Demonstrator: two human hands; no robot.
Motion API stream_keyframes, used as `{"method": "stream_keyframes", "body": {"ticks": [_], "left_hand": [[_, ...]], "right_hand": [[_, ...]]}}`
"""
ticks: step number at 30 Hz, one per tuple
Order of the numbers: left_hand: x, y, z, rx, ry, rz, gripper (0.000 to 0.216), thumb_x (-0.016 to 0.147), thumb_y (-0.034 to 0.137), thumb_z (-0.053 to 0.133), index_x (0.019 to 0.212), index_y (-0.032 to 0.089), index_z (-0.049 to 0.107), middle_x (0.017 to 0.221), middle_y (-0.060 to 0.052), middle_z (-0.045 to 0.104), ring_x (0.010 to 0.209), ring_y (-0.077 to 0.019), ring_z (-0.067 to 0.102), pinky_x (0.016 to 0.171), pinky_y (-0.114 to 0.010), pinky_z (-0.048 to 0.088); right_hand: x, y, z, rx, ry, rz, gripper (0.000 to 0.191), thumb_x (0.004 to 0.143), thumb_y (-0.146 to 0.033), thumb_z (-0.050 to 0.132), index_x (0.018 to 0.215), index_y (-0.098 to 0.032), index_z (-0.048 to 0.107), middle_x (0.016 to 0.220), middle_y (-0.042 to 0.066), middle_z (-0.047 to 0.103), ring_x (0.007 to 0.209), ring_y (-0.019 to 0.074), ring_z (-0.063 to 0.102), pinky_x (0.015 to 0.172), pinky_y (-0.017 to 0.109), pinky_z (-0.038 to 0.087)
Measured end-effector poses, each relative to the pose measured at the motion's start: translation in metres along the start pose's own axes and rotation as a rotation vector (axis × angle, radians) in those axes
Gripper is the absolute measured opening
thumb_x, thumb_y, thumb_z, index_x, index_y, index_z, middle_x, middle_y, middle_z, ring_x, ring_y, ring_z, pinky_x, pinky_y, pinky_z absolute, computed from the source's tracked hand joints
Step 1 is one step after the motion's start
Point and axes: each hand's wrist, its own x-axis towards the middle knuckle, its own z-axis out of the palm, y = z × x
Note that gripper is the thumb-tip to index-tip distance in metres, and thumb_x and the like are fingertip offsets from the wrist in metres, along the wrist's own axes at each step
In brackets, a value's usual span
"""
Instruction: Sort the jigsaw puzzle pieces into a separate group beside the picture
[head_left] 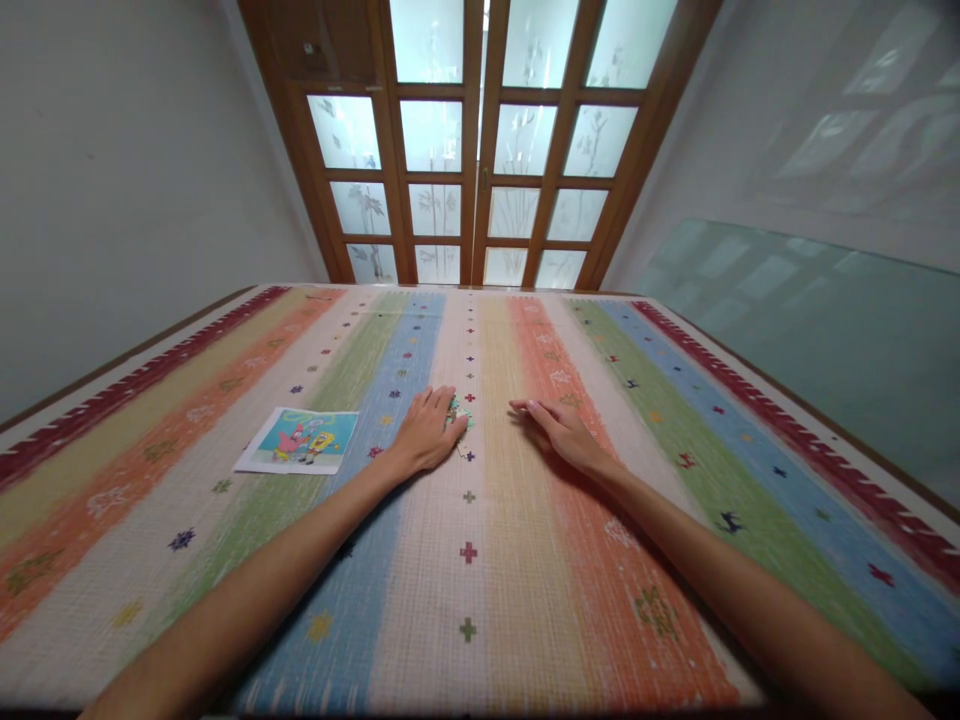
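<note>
In the head view, with twelve o'clock toward the doors [480,150], the left hand [426,432] lies palm down, its fingers extended over a cluster of small pieces [463,414] and its thumb pointing to two o'clock. The palm hides the contact, so I cannot tell whether it grips any. The right hand [561,432], at three o'clock from the left, is released: fingers loosely stretched toward ten, nothing visible in them.

Much of the cluster is covered by the left hand; its outlines are too small to make out. Both forearms are cut off at the lower edge.

The pieces show green and white bits at the left hand's two o'clock, on the striped cloth [517,560] over the counter. At nine o'clock from that hand lies a printed picture [307,441] with pink and yellow cartoon figures on blue-green.
</note>
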Motion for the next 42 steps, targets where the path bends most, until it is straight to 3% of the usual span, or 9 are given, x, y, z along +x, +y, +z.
{"method": "stream_keyframes", "body": {"ticks": [5,10,13,16,21,28,35,38,42], "left_hand": [[0.002,0.005,-0.001,0.050,-0.084,0.065,0.084,0.088,0.075,0.052,0.155,0.025,0.041,0.166,-0.014,0.031,0.153,-0.0449,0.022,0.121,-0.068,0.014],[0.021,-0.007,-0.004,0.054,-0.050,0.040,0.057,0.103,0.052,0.037,0.146,0.018,0.052,0.160,-0.016,0.042,0.150,-0.0363,0.034,0.123,-0.056,0.023],[0.030,-0.019,-0.011,0.056,-0.050,0.024,0.055,0.106,0.044,0.029,0.144,0.013,0.053,0.157,-0.019,0.045,0.149,-0.0326,0.036,0.123,-0.050,0.025],[0.025,-0.025,-0.018,0.056,-0.084,0.045,0.071,0.100,0.062,0.038,0.149,0.012,0.048,0.160,-0.020,0.040,0.151,-0.0359,0.032,0.124,-0.052,0.023],[0.005,-0.019,-0.017,0.073,-0.139,0.155,0.115,0.069,0.088,0.063,0.159,0.023,0.035,0.167,-0.015,0.030,0.153,-0.0429,0.024,0.125,-0.060,0.015],[0.021,-0.025,-0.008,0.037,-0.043,0.113,0.063,0.098,0.060,0.044,0.147,0.022,0.052,0.159,-0.012,0.045,0.151,-0.0342,0.033,0.124,-0.054,0.024],[0.037,-0.052,-0.019,0.042,0.049,0.049,0.041,0.099,0.032,0.036,0.128,0.018,0.062,0.135,-0.013,0.064,0.132,-0.0281,0.052,0.117,-0.047,0.036],[0.037,-0.050,-0.021,0.054,0.080,0.003,0.046,0.098,0.040,0.042,0.130,0.014,0.061,0.133,-0.016,0.062,0.128,-0.0309,0.052,0.114,-0.047,0.038],[0.040,-0.036,-0.013,0.080,0.131,-0.073,0.077,0.088,0.066,0.058,0.143,0.014,0.051,0.148,-0.020,0.048,0.135,-0.0389,0.043,0.115,-0.052,0.034]], "right_hand": [[-0.014,0.007,-0.010,0.059,0.058,0.021,0.058,0.087,-0.073,0.058,0.101,-0.022,0.080,0.113,0.012,0.078,0.107,0.0295,0.072,0.106,0.053,0.049],[-0.020,0.008,-0.006,0.132,0.054,0.053,0.060,0.082,-0.077,0.062,0.094,-0.021,0.081,0.112,0.013,0.079,0.104,0.0293,0.073,0.103,0.051,0.052],[-0.020,0.008,-0.005,0.157,0.078,0.060,0.060,0.080,-0.078,0.063,0.091,-0.021,0.081,0.108,0.013,0.079,0.102,0.0294,0.073,0.103,0.052,0.052],[-0.019,0.009,-0.006,0.189,0.094,0.075,0.061,0.079,-0.078,0.064,0.090,-0.020,0.081,0.105,0.013,0.080,0.100,0.0294,0.074,0.101,0.052,0.053],[-0.019,0.009,-0.006,0.178,0.081,0.076,0.061,0.079,-0.078,0.064,0.088,-0.020,0.081,0.105,0.013,0.080,0.100,0.0297,0.074,0.102,0.053,0.053],[-0.020,0.008,-0.006,0.163,0.045,0.062,0.056,0.081,-0.075,0.064,0.085,-0.021,0.081,0.106,0.013,0.079,0.102,0.0294,0.073,0.102,0.052,0.054],[-0.020,0.011,-0.005,0.159,0.038,0.059,0.053,0.084,-0.070,0.063,0.086,-0.020,0.080,0.106,0.013,0.079,0.102,0.0293,0.073,0.101,0.052,0.054],[-0.020,0.012,-0.005,0.151,0.037,0.060,0.052,0.084,-0.069,0.062,0.084,-0.020,0.080,0.106,0.013,0.079,0.103,0.0296,0.073,0.102,0.052,0.053],[-0.020,0.012,-0.005,0.112,0.026,0.060,0.049,0.086,-0.067,0.061,0.086,-0.021,0.080,0.107,0.013,0.079,0.103,0.0291,0.073,0.103,0.053,0.052]]}}
